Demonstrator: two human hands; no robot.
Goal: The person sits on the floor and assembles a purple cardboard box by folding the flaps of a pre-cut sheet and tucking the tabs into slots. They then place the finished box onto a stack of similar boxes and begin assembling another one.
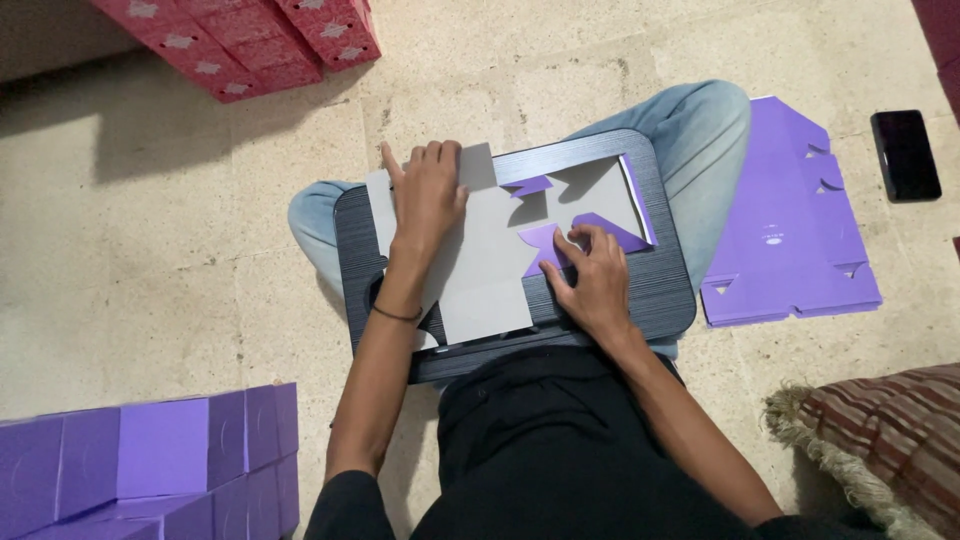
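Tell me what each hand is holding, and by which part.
Nothing is lifted: left hand presses the flat box blank near its far-left edge; right hand pinches a purple flap.

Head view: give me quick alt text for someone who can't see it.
A person sitting cross-legged folds a flat grey-and-purple cardboard box blank on a dark lap tray; the left hand presses it flat and the right hand bends a purple flap. A stack of flat purple blanks, a phone, finished purple boxes and red boxes lie on the floor.
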